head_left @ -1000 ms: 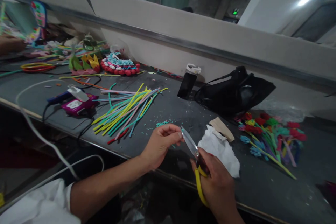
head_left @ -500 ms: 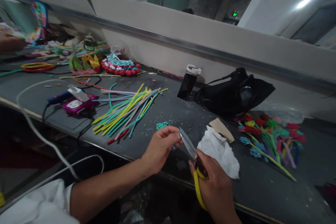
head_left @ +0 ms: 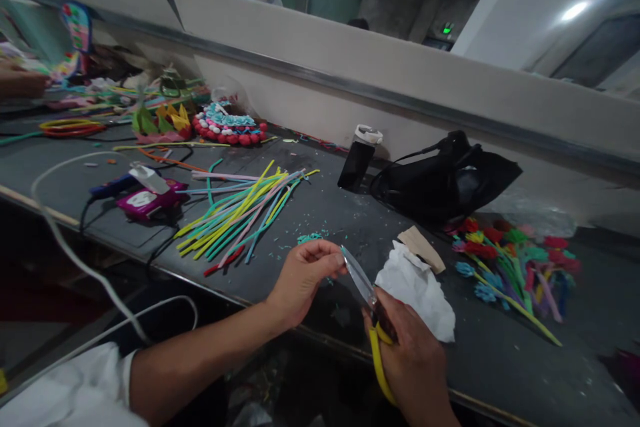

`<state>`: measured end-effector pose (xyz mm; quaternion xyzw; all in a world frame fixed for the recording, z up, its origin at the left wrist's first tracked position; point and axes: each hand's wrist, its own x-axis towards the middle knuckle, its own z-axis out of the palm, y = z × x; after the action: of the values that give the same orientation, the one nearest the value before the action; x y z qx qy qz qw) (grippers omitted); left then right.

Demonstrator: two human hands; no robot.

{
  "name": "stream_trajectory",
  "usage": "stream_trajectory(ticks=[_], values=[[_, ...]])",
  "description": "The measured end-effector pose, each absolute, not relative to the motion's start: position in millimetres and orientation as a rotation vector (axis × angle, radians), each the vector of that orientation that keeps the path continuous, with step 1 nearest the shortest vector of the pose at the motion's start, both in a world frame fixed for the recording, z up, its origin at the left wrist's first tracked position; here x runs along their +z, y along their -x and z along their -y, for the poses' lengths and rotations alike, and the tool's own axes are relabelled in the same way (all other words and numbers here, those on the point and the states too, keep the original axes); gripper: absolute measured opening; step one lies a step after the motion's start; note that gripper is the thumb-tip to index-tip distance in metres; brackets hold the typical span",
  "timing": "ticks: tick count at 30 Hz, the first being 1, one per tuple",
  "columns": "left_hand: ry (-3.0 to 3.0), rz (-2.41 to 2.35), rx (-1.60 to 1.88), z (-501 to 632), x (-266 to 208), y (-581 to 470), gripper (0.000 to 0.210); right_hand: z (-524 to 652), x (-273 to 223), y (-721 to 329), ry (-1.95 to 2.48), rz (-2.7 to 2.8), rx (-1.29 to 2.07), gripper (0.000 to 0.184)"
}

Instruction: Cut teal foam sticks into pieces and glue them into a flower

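Note:
My left hand (head_left: 307,277) is held over the front edge of the table, thumb and forefinger pinched together. A speck of teal shows at those fingertips, but what they hold is too small to make out. In my right hand (head_left: 413,353) are scissors (head_left: 361,278) with yellow handles, their blades pointing up and left to the left fingertips. Behind the left hand lies a small heap of teal clippings (head_left: 309,238), with tiny bits scattered round it. A crumpled white tissue (head_left: 417,290) lies just beyond the right hand.
Coloured pipe cleaners (head_left: 245,210) lie in a loose bundle at left, beside a purple power strip (head_left: 150,200) with a white cable. A bottle (head_left: 357,159), a black bag (head_left: 450,177) and pipe-cleaner flowers (head_left: 520,263) stand or lie further right. Another person's hand (head_left: 23,80) shows at far left.
Almost nothing differs. The right hand and scissors have shifted very slightly, with the blade tips still at the left fingertips.

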<state>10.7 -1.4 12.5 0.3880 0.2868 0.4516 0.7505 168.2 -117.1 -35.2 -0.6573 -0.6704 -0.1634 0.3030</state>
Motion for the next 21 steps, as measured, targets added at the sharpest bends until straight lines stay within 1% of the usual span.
stream_trajectory(ticks=[7,10,12,14,17,19,21], values=[[-0.839,-0.646,0.975,3.2,13.0,-10.7,0.011,118.5,-36.9,-168.6,1.707,1.800,-0.478,0.029],[-0.845,-0.644,0.968,2.8,10.6,-10.2,0.011,117.6,-33.9,-166.6,1.718,1.732,-0.347,0.027],[-0.876,-0.630,0.965,2.1,7.7,-9.9,0.011,116.5,-27.7,-164.6,1.751,1.620,-0.101,0.026],[-0.920,-0.611,0.947,1.5,4.4,-9.9,0.011,115.3,-19.6,-162.1,1.753,1.457,0.247,0.028],[-1.016,-0.565,0.918,1.9,0.5,-10.4,0.012,112.9,-9.0,-157.5,1.624,1.120,0.801,0.040],[-1.101,-0.512,0.912,3.1,-1.1,-10.9,0.012,110.6,-5.0,-154.6,1.473,0.909,1.027,0.049],[-1.198,-0.455,0.891,4.6,-2.4,-11.3,0.012,107.9,-3.3,-152.4,1.352,0.789,1.118,0.052]])
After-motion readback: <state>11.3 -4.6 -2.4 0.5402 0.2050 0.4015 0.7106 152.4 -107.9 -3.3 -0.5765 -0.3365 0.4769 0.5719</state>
